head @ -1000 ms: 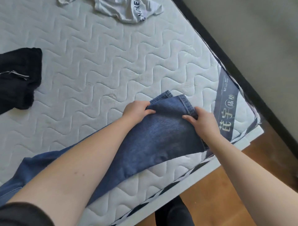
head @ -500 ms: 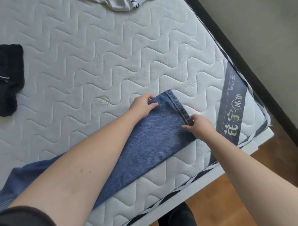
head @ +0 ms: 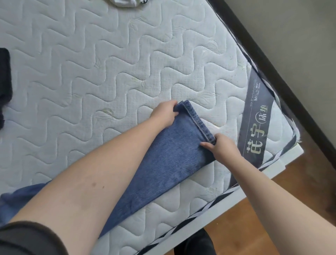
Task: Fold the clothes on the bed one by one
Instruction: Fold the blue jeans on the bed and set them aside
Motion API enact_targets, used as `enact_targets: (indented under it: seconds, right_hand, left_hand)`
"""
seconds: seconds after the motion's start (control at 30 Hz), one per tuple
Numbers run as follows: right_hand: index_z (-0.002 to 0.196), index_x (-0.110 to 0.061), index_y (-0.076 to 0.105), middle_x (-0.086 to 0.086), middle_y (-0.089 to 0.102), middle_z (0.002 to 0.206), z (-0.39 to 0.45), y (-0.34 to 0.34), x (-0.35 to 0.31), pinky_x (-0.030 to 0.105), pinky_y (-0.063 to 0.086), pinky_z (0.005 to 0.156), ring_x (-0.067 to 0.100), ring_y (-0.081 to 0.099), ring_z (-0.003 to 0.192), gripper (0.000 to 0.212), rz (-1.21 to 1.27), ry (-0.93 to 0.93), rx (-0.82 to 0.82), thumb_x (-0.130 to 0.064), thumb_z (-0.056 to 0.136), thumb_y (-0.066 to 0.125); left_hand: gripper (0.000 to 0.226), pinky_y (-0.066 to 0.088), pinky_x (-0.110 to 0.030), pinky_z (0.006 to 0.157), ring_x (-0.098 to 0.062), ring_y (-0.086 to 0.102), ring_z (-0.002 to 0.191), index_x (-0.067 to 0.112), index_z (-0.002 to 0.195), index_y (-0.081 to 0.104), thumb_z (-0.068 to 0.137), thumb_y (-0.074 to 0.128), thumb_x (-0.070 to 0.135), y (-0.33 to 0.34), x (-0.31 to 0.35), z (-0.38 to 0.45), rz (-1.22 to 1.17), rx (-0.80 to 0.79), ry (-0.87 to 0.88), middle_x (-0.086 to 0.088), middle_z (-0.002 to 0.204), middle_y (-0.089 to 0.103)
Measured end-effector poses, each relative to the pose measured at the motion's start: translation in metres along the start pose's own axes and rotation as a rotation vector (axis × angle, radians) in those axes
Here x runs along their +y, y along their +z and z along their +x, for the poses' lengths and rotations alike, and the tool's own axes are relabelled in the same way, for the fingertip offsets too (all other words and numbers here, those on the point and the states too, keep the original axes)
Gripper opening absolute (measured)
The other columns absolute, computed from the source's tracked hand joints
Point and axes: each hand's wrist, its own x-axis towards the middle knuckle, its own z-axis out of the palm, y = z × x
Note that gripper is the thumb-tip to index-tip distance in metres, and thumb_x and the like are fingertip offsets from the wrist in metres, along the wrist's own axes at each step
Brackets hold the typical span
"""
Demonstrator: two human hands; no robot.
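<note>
A pair of blue jeans lies lengthwise on the white quilted mattress, legs stacked, hem towards the bed's far right corner. My left hand pinches the far corner of the hem. My right hand grips the near corner of the same hem. The cuff between both hands lies straight and flat. The waist end runs off under my left arm to the lower left.
A black garment lies at the left edge. A white garment peeks in at the top. A dark label strip crosses the mattress corner. Wooden floor and a dark baseboard lie to the right.
Both hands slid the leg hem farther up the mattress and laid it flat; the loose folded-over cuff from a second ago is now straight and aligned.
</note>
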Motion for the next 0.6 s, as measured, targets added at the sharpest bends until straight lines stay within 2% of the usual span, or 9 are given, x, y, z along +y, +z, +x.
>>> enact_targets:
  seconds: [0.07, 0.17, 0.3, 0.37, 0.47, 0.53, 0.6]
  right_hand:
    - [0.074, -0.019, 0.044, -0.002, 0.052, 0.069, -0.003, -0.006, 0.01, 0.034, 0.03, 0.051, 0.024, 0.05, 0.068, 0.044, 0.014, 0.011, 0.087, -0.055, 0.083, 0.068]
    - [0.082, -0.017, 0.045, 0.001, 0.052, 0.073, -0.004, -0.009, 0.028, 0.036, 0.035, 0.059, 0.028, 0.05, 0.072, 0.043, 0.086, 0.071, 0.208, -0.053, 0.084, 0.068]
    - [0.095, -0.014, 0.048, 0.01, 0.062, 0.088, 0.002, -0.007, 0.042, 0.041, 0.047, 0.07, 0.031, 0.055, 0.08, 0.042, 0.106, 0.122, 0.216, -0.051, 0.085, 0.067]
    - [0.107, -0.015, 0.05, 0.011, 0.061, 0.104, 0.001, -0.003, 0.042, 0.043, 0.049, 0.08, 0.033, 0.057, 0.092, 0.045, 0.063, 0.14, 0.245, -0.051, 0.086, 0.066]
    - [0.133, -0.013, 0.045, 0.015, 0.048, 0.129, -0.011, 0.009, 0.035, 0.048, 0.037, 0.1, 0.036, 0.046, 0.119, 0.056, 0.037, 0.118, 0.493, -0.04, 0.089, 0.065]
    - [0.134, -0.012, 0.046, 0.014, 0.048, 0.131, -0.025, 0.02, 0.022, 0.048, 0.031, 0.103, 0.035, 0.043, 0.123, 0.052, 0.088, 0.026, 0.609, -0.031, 0.089, 0.063]
    - [0.131, -0.012, 0.051, 0.013, 0.051, 0.129, -0.04, 0.037, 0.005, 0.046, 0.031, 0.102, 0.033, 0.044, 0.123, 0.045, 0.125, -0.081, 0.59, -0.023, 0.089, 0.063]
  left_hand:
    - [0.014, 0.047, -0.037, 0.085, -0.031, 0.059, 0.1, 0.012, 0.108, 0.057, 0.098, 0.054, 0.022, 0.005, 0.008, 0.0, -0.084, 0.0, 0.028, -0.011, 0.108, 0.066]
    - [0.014, 0.044, -0.034, 0.084, -0.03, 0.059, 0.101, 0.013, 0.108, 0.058, 0.099, 0.052, 0.021, 0.013, 0.026, 0.003, -0.167, 0.004, 0.087, -0.011, 0.108, 0.067]
    - [0.023, 0.046, -0.039, 0.093, -0.025, 0.058, 0.105, 0.021, 0.117, 0.059, 0.096, 0.059, 0.029, 0.015, 0.04, 0.007, -0.098, 0.05, 0.13, -0.004, 0.113, 0.064]
    - [0.03, 0.044, -0.04, 0.098, -0.024, 0.056, 0.11, 0.019, 0.124, 0.058, 0.095, 0.06, 0.026, 0.012, 0.032, 0.004, -0.077, 0.113, 0.134, -0.006, 0.12, 0.059]
    - [0.034, 0.037, -0.038, 0.105, -0.028, 0.051, 0.119, 0.012, 0.131, 0.055, 0.097, 0.054, 0.013, 0.01, 0.007, -0.02, -0.05, 0.192, 0.18, -0.012, 0.128, 0.053]
    - [0.036, 0.037, -0.038, 0.104, -0.029, 0.051, 0.118, 0.01, 0.131, 0.055, 0.096, 0.05, 0.006, 0.011, -0.017, -0.047, -0.061, 0.255, 0.19, -0.012, 0.128, 0.055]
    - [0.035, 0.039, -0.037, 0.102, -0.028, 0.053, 0.115, 0.009, 0.128, 0.058, 0.095, 0.048, 0.003, 0.011, -0.046, -0.078, -0.087, 0.33, 0.157, -0.012, 0.124, 0.058]
